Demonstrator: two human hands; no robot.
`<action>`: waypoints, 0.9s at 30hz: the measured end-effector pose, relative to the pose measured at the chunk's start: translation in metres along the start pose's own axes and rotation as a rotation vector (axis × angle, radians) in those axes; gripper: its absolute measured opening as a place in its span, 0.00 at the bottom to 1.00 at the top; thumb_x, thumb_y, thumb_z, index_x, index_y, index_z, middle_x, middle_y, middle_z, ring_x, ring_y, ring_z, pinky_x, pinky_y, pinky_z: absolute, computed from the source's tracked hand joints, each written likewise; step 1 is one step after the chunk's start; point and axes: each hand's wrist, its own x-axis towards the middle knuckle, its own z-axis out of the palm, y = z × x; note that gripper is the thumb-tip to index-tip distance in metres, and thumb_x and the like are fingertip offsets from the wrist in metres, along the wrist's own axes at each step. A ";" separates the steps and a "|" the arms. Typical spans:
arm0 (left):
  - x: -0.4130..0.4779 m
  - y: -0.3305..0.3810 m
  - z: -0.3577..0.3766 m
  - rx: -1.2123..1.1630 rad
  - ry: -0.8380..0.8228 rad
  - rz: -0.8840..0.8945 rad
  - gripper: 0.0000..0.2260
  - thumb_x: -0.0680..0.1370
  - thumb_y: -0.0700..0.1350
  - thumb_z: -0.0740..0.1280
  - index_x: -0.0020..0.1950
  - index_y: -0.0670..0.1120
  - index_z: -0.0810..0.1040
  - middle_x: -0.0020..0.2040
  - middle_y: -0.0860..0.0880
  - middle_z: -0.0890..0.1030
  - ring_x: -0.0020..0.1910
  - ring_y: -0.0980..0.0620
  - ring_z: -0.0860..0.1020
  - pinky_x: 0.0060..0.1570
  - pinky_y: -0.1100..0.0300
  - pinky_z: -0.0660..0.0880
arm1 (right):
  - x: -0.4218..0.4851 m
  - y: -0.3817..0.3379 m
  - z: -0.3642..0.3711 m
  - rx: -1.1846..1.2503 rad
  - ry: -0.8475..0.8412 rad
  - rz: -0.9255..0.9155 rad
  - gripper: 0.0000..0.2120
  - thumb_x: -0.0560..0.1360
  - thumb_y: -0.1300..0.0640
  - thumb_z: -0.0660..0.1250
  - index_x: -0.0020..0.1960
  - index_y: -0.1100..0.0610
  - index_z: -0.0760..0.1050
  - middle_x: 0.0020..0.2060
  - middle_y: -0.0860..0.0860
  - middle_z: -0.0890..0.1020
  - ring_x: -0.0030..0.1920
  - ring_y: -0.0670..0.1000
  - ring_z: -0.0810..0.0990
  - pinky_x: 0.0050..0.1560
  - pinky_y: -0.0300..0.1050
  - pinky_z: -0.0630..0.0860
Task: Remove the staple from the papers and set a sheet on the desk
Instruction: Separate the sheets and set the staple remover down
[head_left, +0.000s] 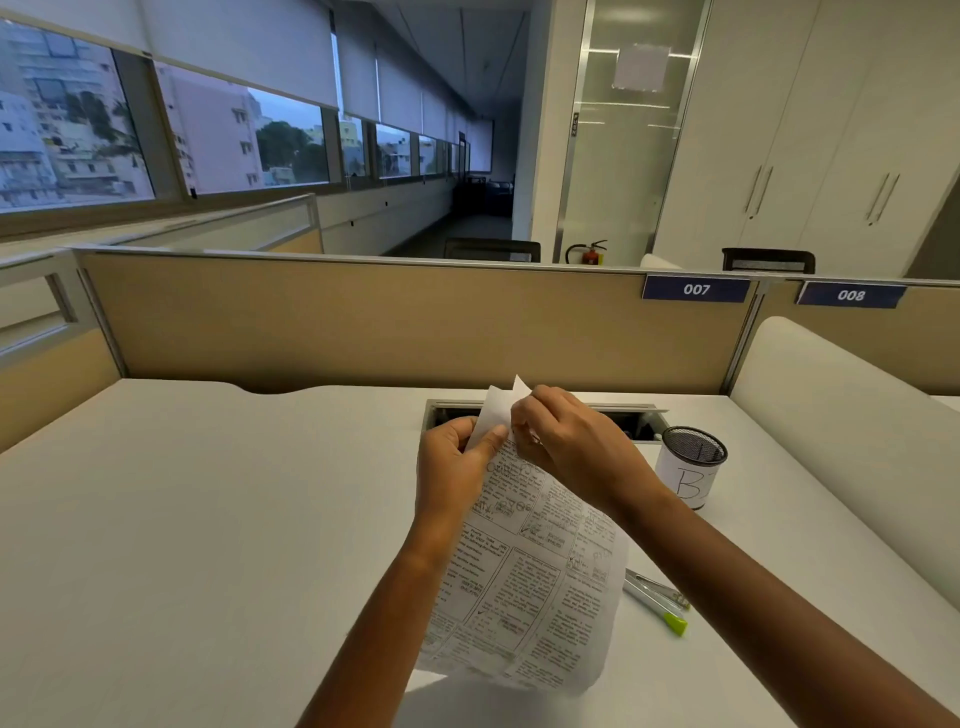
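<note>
Printed papers (530, 582) covered in boxed text hang in the air above the white desk (208, 519), held by their top corner. My left hand (457, 467) pinches that corner from the left, thumb on the front sheet. My right hand (566, 441) pinches the same corner from the right, fingertips closed where the sheets join. A blank folded-back corner sticks up between the two hands. The staple itself is too small to make out.
A black mesh pen cup (691, 465) with a white label stands to the right. Pens with a green tip (657, 600) lie beside the papers. A cable slot (639, 421) runs behind the hands, in front of the tan partition (363, 322).
</note>
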 end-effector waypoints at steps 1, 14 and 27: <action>0.000 0.000 0.001 -0.006 -0.001 0.003 0.05 0.74 0.46 0.65 0.41 0.46 0.76 0.36 0.52 0.78 0.35 0.54 0.78 0.27 0.74 0.74 | 0.000 -0.001 0.000 -0.011 -0.004 0.008 0.08 0.65 0.62 0.73 0.37 0.62 0.74 0.31 0.55 0.79 0.29 0.53 0.77 0.24 0.39 0.73; 0.004 -0.009 -0.002 -0.100 0.139 -0.032 0.06 0.75 0.47 0.63 0.39 0.48 0.76 0.37 0.50 0.81 0.35 0.51 0.80 0.27 0.68 0.77 | -0.013 -0.004 0.003 0.402 0.060 0.492 0.02 0.71 0.63 0.64 0.42 0.61 0.72 0.37 0.51 0.75 0.37 0.52 0.74 0.38 0.43 0.74; 0.038 -0.078 0.002 0.089 0.512 -0.038 0.08 0.76 0.45 0.62 0.39 0.43 0.73 0.44 0.41 0.81 0.37 0.47 0.78 0.30 0.66 0.73 | -0.105 0.088 0.070 0.507 0.025 1.226 0.04 0.72 0.66 0.62 0.38 0.62 0.72 0.33 0.58 0.78 0.35 0.55 0.76 0.35 0.43 0.70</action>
